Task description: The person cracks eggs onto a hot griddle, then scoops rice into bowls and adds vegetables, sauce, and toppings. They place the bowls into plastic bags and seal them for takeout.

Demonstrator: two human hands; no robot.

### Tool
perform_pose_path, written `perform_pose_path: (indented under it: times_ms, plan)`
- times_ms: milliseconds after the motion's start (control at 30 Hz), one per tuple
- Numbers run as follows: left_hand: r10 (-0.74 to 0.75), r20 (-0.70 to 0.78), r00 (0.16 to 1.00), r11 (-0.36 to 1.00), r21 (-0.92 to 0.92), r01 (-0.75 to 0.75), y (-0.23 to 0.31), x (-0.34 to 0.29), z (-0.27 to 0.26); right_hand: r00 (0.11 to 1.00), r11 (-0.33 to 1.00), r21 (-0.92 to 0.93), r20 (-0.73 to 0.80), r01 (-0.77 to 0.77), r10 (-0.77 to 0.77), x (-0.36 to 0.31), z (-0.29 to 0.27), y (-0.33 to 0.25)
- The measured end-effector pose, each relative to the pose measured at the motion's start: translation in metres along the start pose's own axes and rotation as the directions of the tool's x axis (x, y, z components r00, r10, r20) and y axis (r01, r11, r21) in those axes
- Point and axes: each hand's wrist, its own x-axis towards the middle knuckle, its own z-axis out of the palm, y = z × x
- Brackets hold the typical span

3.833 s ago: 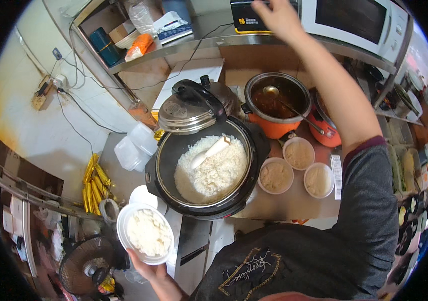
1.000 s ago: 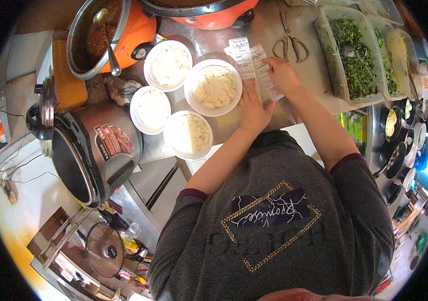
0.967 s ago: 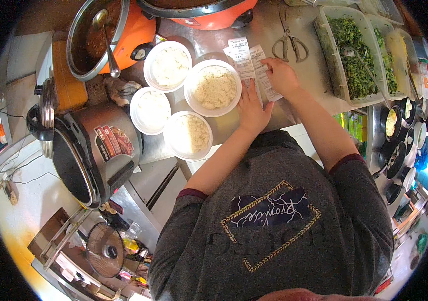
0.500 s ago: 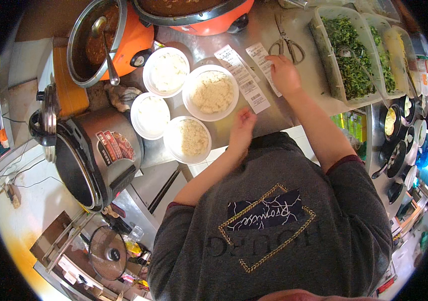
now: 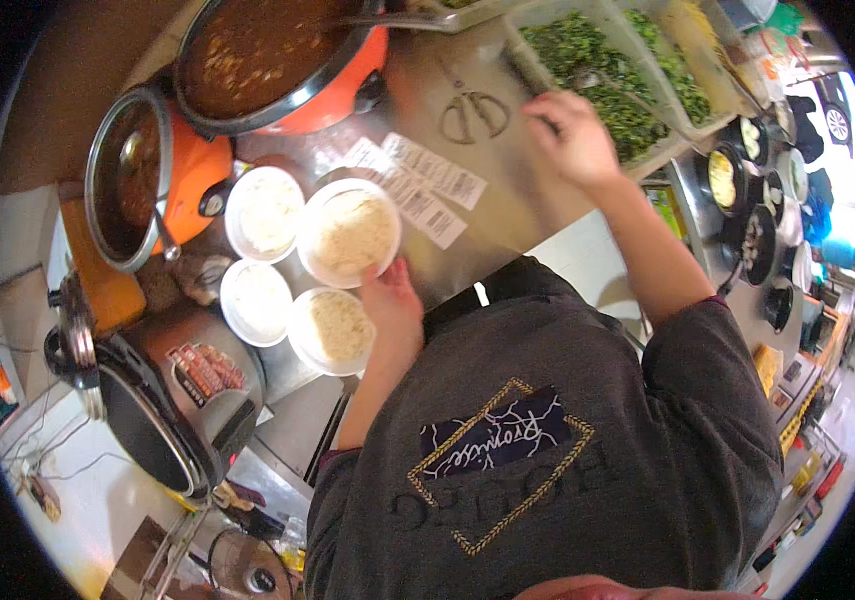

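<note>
Four white bowls of rice stand together on the steel counter. The largest bowl (image 5: 347, 232) is at the middle. My left hand (image 5: 392, 300) is at its near rim with the fingers closed on the edge, just above a smaller rice bowl (image 5: 332, 328). My right hand (image 5: 572, 135) is stretched out to the near edge of a tray of chopped greens (image 5: 597, 60), its fingers curled and blurred; whether it holds anything is unclear. Scissors (image 5: 472, 112) and paper slips (image 5: 417, 180) lie between the two hands.
Two orange pots of brown stew (image 5: 257, 50) (image 5: 137, 185) stand at the back left, one with a ladle. A rice cooker (image 5: 162, 400) sits at the left edge. Two more rice bowls (image 5: 265, 212) (image 5: 255, 300) are next to it. Small dishes (image 5: 737, 200) line the right side.
My left hand has left the paper slips and come back to the large rice bowl. My right hand has gone from the slips out to the greens tray.
</note>
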Motion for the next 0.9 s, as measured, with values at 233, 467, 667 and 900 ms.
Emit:
perform_pose_path:
  times_ms: [233, 467, 667, 900]
  plan:
    - [0.061, -0.019, 0.998, 0.998, 0.004, -0.061, 0.004, -0.037, 0.014, 0.853, 0.766, -0.628, 0.315, -0.140, 0.415, -0.009, -0.125, 0.122]
    - [0.357, 0.219, 0.908, 0.932, -0.145, -0.332, -0.037, -0.111, 0.078, 0.859, 0.967, -0.252, 0.503, 0.041, 0.095, 0.034, -0.130, 0.176]
    - [0.308, 0.366, 0.878, 0.951, -0.145, -0.273, -0.106, -0.148, 0.152, 0.640, 0.964, -0.222, 0.764, 0.149, 0.077, 0.088, -0.092, 0.145]
    - [0.303, 0.416, 0.857, 0.948, -0.036, -0.317, -0.121, -0.181, 0.164, 0.655, 0.832, -0.418, 0.750, 0.366, 0.089, 0.100, -0.152, 0.187]
